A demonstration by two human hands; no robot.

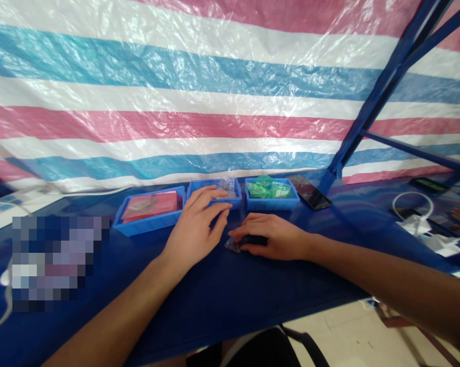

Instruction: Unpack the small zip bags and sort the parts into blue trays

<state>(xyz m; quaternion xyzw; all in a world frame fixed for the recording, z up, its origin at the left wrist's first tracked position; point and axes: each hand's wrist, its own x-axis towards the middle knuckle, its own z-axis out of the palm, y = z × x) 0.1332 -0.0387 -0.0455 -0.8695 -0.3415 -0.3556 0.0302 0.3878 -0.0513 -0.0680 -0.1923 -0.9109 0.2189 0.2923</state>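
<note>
Head view: on the blue worktop, at left, a blue tray contains red packets. To its right, the left hand extends over the front of a second tray, which contains clear packets; its fingers are loosely bent and show nothing in their grasp, and contact with the tray contents cannot be confirmed. A small clear bag lies on the worktop in front of the second tray, toward the person. The right hand is the nearer hand: the bag sits directly left of its curled fingers, at the tips of thumb and forefinger. Whether these pinch the bag or only press on it cannot be told; the bag's long axis is likewise unclear. Behind the right hand, a third tray contains green packets. A dark phone lies just beside it at right.
</note>
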